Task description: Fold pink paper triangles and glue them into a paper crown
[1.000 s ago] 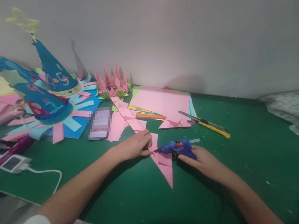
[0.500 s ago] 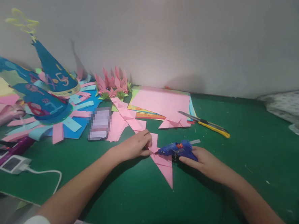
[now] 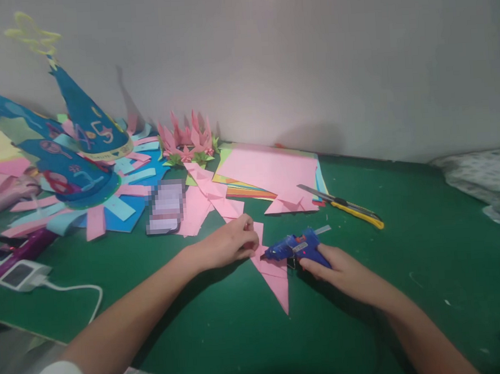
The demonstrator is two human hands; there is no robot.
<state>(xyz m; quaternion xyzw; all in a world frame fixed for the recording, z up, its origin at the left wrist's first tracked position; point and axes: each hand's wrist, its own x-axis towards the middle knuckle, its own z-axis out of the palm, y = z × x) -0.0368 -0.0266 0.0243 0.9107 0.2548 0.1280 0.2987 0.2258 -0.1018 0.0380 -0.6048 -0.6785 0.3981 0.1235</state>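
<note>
A folded pink paper triangle (image 3: 276, 275) lies on the green table (image 3: 407, 267), point toward me. My left hand (image 3: 232, 243) has its fingers closed on the triangle's upper left flap, pressing it down. My right hand (image 3: 337, 266) grips a blue glue gun (image 3: 296, 246) by its handle. The gun's nozzle points left and sits on the pink paper just right of my left fingers.
A yellow utility knife (image 3: 348, 206) lies beside a stack of coloured paper sheets (image 3: 270, 171) at the back. Pink paper flowers (image 3: 185, 140), blue party hats (image 3: 89, 120), loose pink pieces (image 3: 204, 198) and a white adapter with cable (image 3: 24, 274) fill the left side.
My left fingers have curled tighter onto the pink flap. The glue gun has tilted and shifted a little; otherwise the scene is the same.
</note>
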